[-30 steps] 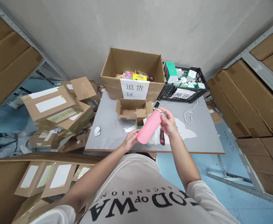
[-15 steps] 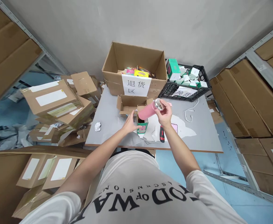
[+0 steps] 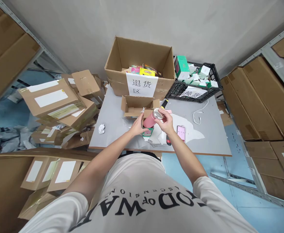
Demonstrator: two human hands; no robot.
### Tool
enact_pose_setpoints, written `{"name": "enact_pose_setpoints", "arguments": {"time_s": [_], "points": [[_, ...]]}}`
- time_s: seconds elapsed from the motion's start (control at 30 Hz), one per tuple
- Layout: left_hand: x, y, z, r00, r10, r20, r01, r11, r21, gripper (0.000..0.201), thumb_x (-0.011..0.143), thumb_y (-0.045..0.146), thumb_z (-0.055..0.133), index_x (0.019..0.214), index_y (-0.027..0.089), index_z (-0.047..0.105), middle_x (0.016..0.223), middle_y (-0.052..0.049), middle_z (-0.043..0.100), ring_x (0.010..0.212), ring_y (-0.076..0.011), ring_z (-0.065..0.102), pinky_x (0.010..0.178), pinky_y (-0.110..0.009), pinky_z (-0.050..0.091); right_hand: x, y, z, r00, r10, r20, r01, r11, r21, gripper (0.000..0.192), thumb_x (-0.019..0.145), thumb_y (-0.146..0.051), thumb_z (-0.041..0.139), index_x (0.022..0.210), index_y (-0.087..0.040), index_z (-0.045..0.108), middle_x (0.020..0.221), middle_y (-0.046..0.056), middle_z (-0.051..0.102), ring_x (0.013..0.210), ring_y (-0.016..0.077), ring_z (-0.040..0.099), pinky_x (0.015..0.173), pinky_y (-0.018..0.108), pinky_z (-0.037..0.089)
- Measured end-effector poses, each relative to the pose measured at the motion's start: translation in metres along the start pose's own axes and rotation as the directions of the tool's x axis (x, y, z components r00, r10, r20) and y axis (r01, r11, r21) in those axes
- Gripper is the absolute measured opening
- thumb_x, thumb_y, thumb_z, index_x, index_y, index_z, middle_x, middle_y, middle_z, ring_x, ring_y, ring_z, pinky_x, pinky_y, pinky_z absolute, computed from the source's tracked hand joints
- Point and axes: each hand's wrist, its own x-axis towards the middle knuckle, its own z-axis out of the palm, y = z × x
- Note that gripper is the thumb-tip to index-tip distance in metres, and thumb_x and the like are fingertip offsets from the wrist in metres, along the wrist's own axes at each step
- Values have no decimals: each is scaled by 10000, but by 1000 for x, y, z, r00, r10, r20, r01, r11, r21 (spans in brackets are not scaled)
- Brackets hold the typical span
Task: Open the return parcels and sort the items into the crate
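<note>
My right hand (image 3: 165,123) grips a pink vacuum flask (image 3: 149,120) by its silver-coloured lid end. The flask is tilted, its lower end at the open top of a small green box (image 3: 147,133). My left hand (image 3: 137,125) is closed around the left side of that box, thumb at its front. How far the flask reaches inside is hidden. Just behind stands an open brown carton (image 3: 134,111). A black and red tool (image 3: 168,141) lies partly behind my right wrist, and a phone with a pink screen (image 3: 181,133) is to the right.
At the back of the table (image 3: 212,139) stand a large cardboard box (image 3: 115,82) of goods and a black crate (image 3: 219,81) of green boxes. A white cable (image 3: 197,114) and crumpled paper (image 3: 101,128) lie on the table. Stacked cartons (image 3: 52,100) are at the left.
My right hand has brought the flask left and down, tilting it more upright into the green box's opening. My left hand has closed in on the box. The phone shows more fully.
</note>
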Motion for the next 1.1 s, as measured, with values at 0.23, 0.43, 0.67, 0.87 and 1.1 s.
{"name": "enact_pose_setpoints", "arguments": {"time_s": [0.23,0.43,0.67,0.87,1.1], "points": [[-9,8,3,999,41,-1,-41,999,17,1106,519,393,826,1429,167,240,1388,-171,409,1267,-359,413,1049,-506,337,-11,10,3,984,-121,131,131,989,-66,499,657,-397,772,1108,-236,629,1187,112,610,1160,261,541,954,428,456],[-8,4,8,999,29,28,-29,1000,-2,1187,474,395,844,1436,133,200,1350,-193,406,1242,-367,426,1032,-510,354,-25,20,7,970,-49,239,108,965,-240,521,643,-461,771,1091,-235,633,1217,126,582,1180,278,515,986,467,419],[-10,1,11,1000,11,5,-10,995,-96,1217,450,427,858,1414,125,180,1316,-213,420,1224,-360,446,1011,-511,366,-39,36,13,967,-29,253,122,924,-363,464,705,-463,721,1098,-234,632,1244,136,533,1205,282,483,1003,466,392],[-13,-2,10,999,30,22,-27,995,-92,1250,477,473,841,1438,137,116,1299,-208,424,1231,-359,440,1000,-499,370,-46,43,21,972,80,220,34,881,-471,680,672,-470,737,1254,-206,505,1157,136,576,1072,291,551,972,489,371],[-15,0,7,999,21,42,-16,994,-110,1233,496,454,833,1441,108,120,1266,-208,447,1203,-350,462,998,-485,376,-54,48,19,938,88,336,119,827,-549,736,796,-488,588,1404,-165,328,1287,176,530,1130,301,517,1002,494,265]]}}
